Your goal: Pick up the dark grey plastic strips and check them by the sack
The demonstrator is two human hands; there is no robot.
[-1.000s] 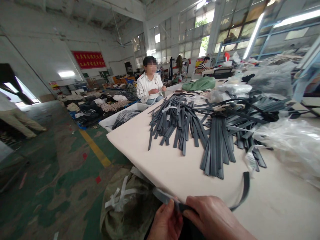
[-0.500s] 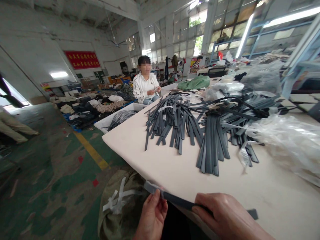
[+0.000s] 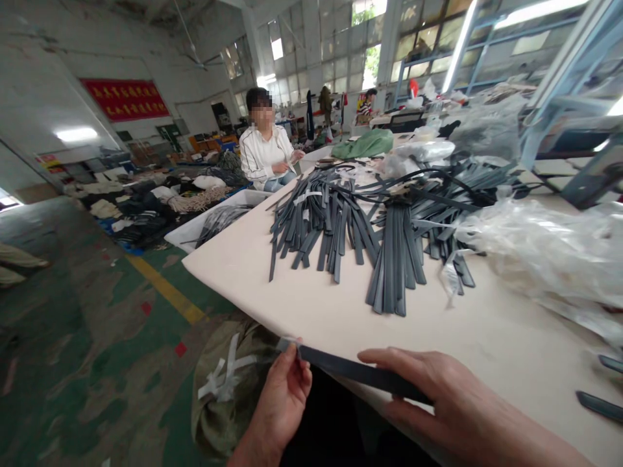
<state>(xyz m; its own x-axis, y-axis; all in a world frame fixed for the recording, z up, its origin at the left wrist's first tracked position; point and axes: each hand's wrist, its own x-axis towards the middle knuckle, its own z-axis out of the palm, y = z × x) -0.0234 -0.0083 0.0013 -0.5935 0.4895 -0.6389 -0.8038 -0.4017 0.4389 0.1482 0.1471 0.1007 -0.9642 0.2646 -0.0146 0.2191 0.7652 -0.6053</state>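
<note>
Seemingly one strap (image 3: 350, 370) is midway by the table (image 3: 292, 305), left hand (image 3: 286, 397) pinching its end, right hand (image 3: 433, 383) parted loosely around it; whether the heaped straps (image 3: 389, 266) are finished, I can't tell.

This is a factory workshop. Beyond the right hand (image 3: 438, 389), a broad work table (image 3: 311, 305) bears bundles of dark straps (image 3: 335, 224), with tall windows (image 3: 335, 42) farther off. Past the left hand (image 3: 286, 392) are a yellow-lined floor (image 3: 163, 288), heaps of goods (image 3: 137, 224) and a red wall banner (image 3: 125, 99).
</note>
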